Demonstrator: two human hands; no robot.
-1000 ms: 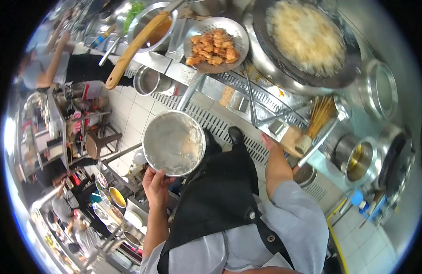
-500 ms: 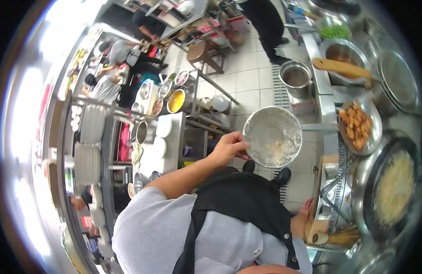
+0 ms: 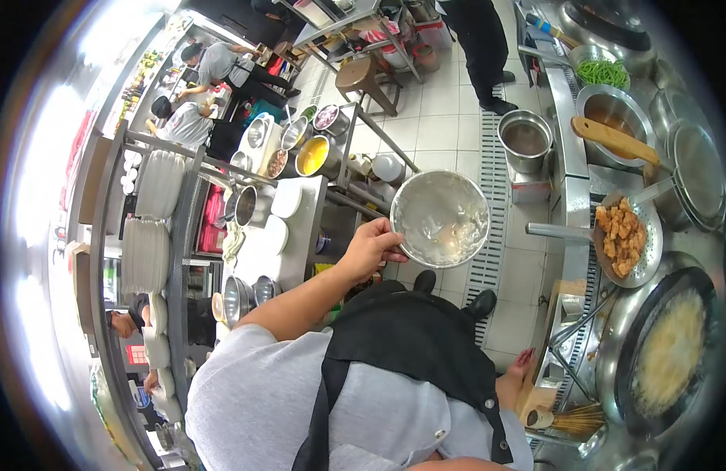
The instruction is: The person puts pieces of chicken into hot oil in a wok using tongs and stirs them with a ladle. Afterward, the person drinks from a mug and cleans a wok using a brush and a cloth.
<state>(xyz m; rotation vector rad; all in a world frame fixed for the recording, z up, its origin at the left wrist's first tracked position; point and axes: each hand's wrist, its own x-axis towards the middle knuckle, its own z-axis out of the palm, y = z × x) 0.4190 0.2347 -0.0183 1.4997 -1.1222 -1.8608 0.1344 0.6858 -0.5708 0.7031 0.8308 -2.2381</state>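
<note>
My left hand [image 3: 376, 245] grips the near-left rim of a round metal bowl [image 3: 440, 218]. Pale, wet-looking batter residue coats the bowl's inner wall and bottom. The bowl is held over the tiled floor, tilted so its inside faces me. Low by the edge of the stove counter is my right hand [image 3: 521, 366], its fingers partly in view and apart, with nothing seen in them. Right of the bowl, a perforated strainer [image 3: 649, 250] holding fried brown pieces [image 3: 620, 237] rests at the stove. Below it, pale foaming oil [image 3: 671, 353] fills a dark wok [image 3: 634, 392].
A pot of dark liquid [image 3: 524, 141] stands beyond the bowl. A wooden-handled tool [image 3: 614, 140] lies across a pot [image 3: 606, 98] at right. Stacked plates [image 3: 145, 255] and a steel counter [image 3: 296, 267] are on the left. Co-workers [image 3: 213, 67] stand farther back; another's dark-trousered legs [image 3: 482, 55] are ahead.
My left hand and the bowl have shifted slightly left and up in view, away from the stove. The surroundings have shifted a little as my head moved.
</note>
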